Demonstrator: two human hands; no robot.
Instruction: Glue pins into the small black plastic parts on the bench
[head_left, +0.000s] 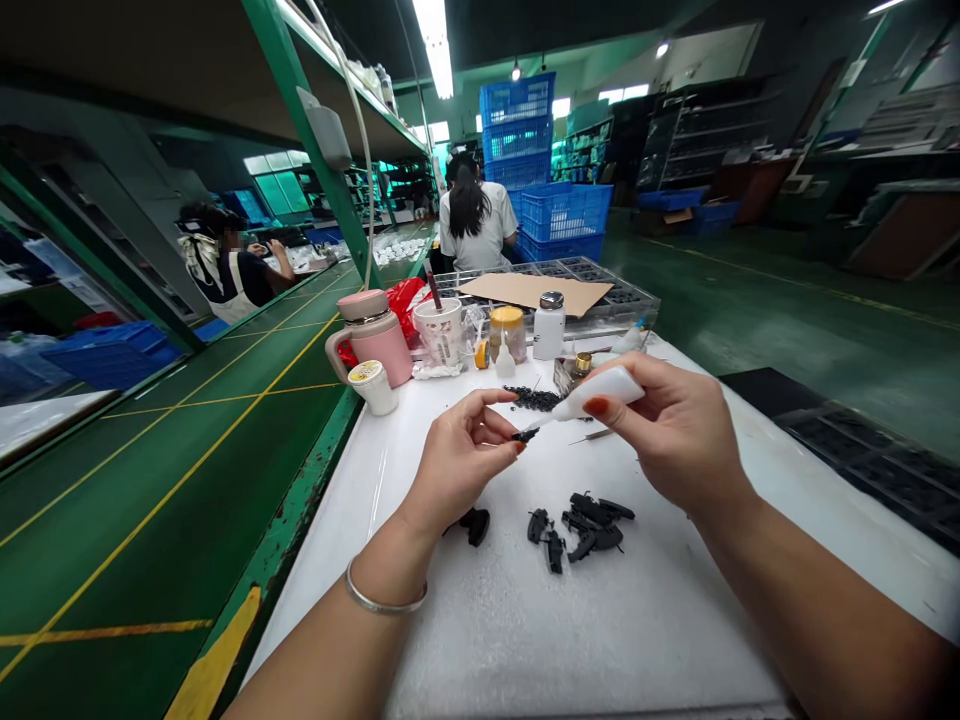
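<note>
Head view: your left hand (457,455) pinches a small black part (525,435) between thumb and fingertips, grip clamped on it, above the middle of the white counter (465,640). Your right hand (675,430), at about 3 o'clock from the left, is closed around a white squeeze bottle (604,390), whose thin nozzle points toward 9 o'clock and touches the part. I judge that something from the bottle is going onto this piece right now.

At 6 o'clock from the hands, a cluster of larger black pieces (589,525) lies on the counter, with one piece (474,523) set apart just under your left wrist. At 12 o'clock, a heap of tiny black bits (534,398) lies near the bottle. Which of these are finished, you cannot tell; the heap suggests plenty is left.

Further toward 12 o'clock stand a pink mug (375,335), a white cup (439,330), a jar (508,330) and a white flask (550,325), with trays (626,292) under cardboard (536,290) behind. Two other people work at benches beyond.
</note>
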